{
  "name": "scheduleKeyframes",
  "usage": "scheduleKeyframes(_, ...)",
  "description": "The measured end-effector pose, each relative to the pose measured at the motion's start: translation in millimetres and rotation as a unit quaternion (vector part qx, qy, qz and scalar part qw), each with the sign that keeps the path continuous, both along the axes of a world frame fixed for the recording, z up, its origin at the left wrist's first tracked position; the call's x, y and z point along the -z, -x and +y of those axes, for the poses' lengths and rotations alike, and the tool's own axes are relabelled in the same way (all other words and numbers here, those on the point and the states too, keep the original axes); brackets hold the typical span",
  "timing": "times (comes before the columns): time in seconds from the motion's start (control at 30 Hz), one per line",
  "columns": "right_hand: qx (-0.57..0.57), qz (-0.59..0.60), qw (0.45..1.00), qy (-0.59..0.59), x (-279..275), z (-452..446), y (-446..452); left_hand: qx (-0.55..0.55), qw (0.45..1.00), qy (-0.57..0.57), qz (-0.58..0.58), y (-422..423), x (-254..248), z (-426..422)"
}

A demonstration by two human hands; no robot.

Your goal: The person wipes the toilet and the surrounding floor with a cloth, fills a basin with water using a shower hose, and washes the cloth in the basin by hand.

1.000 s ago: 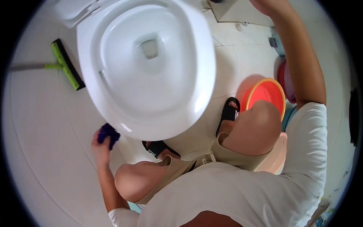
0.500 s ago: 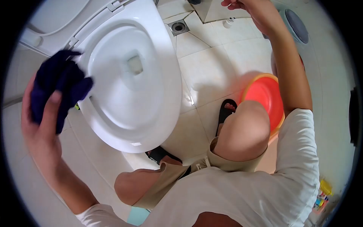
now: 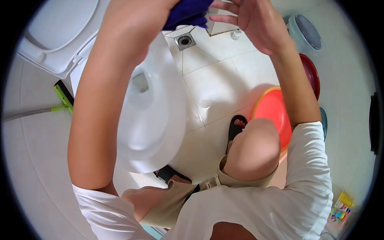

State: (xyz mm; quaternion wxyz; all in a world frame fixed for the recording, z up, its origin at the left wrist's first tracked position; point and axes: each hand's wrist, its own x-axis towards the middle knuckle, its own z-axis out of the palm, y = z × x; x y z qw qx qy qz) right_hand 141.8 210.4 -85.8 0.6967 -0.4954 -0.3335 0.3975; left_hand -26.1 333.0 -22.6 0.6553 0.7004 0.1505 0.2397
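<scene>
A dark purple cloth (image 3: 188,15) is at the top edge, held by my left hand (image 3: 160,10), whose fingers are mostly hidden or out of frame. Just right of the cloth, my right hand (image 3: 256,24) has its fingers spread, with nothing seen in it. Below my left forearm is the white toilet bowl (image 3: 160,128), with its seat open; the forearm covers its left part. The raised toilet lid (image 3: 56,24) is at the upper left.
A green and black squeegee (image 3: 64,96) leans at the left. A floor drain (image 3: 185,41) and small white bottle (image 3: 236,34) lie beyond the bowl. An orange-rimmed red basin (image 3: 272,110), a dark red basin (image 3: 311,76) and a lidded bin (image 3: 306,34) stand right.
My left hand has carried the cloth from beside the bowl, at the left, up and across to the top centre, near my right hand. The view has shifted slightly.
</scene>
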Motion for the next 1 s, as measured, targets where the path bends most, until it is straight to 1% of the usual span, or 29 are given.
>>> scheduleKeyframes(0.03, 0.022, 0.021, 0.999, 0.01, 0, -1, -2, -0.008, 1.0, 0.011, -0.006, 3, 0, 4)
scheduleKeyframes(0.07, 0.022, 0.016, 1.0, 0.01, 0, -3, -6, -0.016, 1.0, 0.021, -0.012, 6, -1, 7)
scheduleKeyframes(0.13, -0.007, 0.077, 0.997, 0.001, 2, -6, -13, -0.069, 0.997, 0.038, -0.02, 15, -2, 12)
scheduleKeyframes(0.2, -0.015, 0.083, 0.996, 0.001, 3, -5, -15, -0.13, 0.99, 0.045, -0.013, 25, -4, 19)
scheduleKeyframes(0.27, -0.026, 0.091, 0.995, -0.001, 1, 1, -12, -0.066, 0.997, 0.029, 0.004, 51, 5, 51)
scheduleKeyframes(0.37, -0.04, 0.082, 0.996, 0.018, -11, 16, 5, -0.098, 0.993, 0.057, -0.01, 87, 12, 64)
scheduleKeyframes(0.4, -0.061, 0.089, 0.994, 0.017, -15, 22, 11, -0.118, 0.99, 0.075, -0.017, 97, 14, 67)
scheduleKeyframes(0.47, -0.092, 0.095, 0.991, 0.014, -23, 37, 23, -0.154, 0.987, 0.051, -0.022, 116, 17, 72)
scheduleKeyframes(0.53, -0.163, 0.099, 0.982, 0.004, -29, 57, 38, -0.18, 0.983, 0.042, 0.004, 136, 19, 81)
scheduleKeyframes(0.57, -0.172, 0.099, 0.98, 0.005, -36, 65, 51, -0.185, 0.982, 0.046, 0.0, 146, 19, 83)
scheduleKeyframes(0.6, -0.211, 0.094, 0.973, -0.009, -45, 73, 66, -0.195, 0.98, 0.047, 0.0, 154, 19, 87)
scheduleKeyframes(0.63, -0.249, 0.09, 0.964, -0.021, -49, 81, 81, -0.208, 0.977, 0.042, -0.014, 164, 20, 91)
scheduleKeyframes(0.67, -0.258, 0.093, 0.961, -0.017, -44, 93, 91, -0.22, 0.974, 0.037, -0.026, 172, 20, 94)
scheduleKeyframes(0.7, -0.279, 0.04, 0.959, 0.033, -35, 107, 98, -0.223, 0.974, 0.031, -0.034, 180, 16, 95)
scheduleKeyframes(0.77, -0.319, -0.069, 0.935, 0.135, -6, 137, 112, -0.251, 0.967, 0.023, -0.032, 198, 20, 107)
scheduleKeyframes(0.83, -0.357, -0.171, 0.885, 0.244, 33, 150, 132, -0.273, 0.961, 0.026, -0.038, 210, 23, 116)
scheduleKeyframes(0.87, -0.192, -0.447, 0.789, 0.376, 55, 142, 145, -0.261, 0.965, 0.015, -0.018, 220, 30, 128)
scheduleKeyframes(0.9, -0.249, -0.362, 0.842, 0.312, 58, 143, 140, -0.272, 0.961, 0.028, -0.036, 213, 22, 107)
scheduleKeyframes(0.93, -0.255, -0.381, 0.836, 0.302, 55, 153, 133, -0.301, 0.95, 0.035, -0.072, 204, 13, 87)
scheduleKeyframes(1.0, -0.179, -0.363, 0.881, 0.245, 46, 149, 137, -0.29, 0.954, 0.031, -0.067, 208, 16, 84)
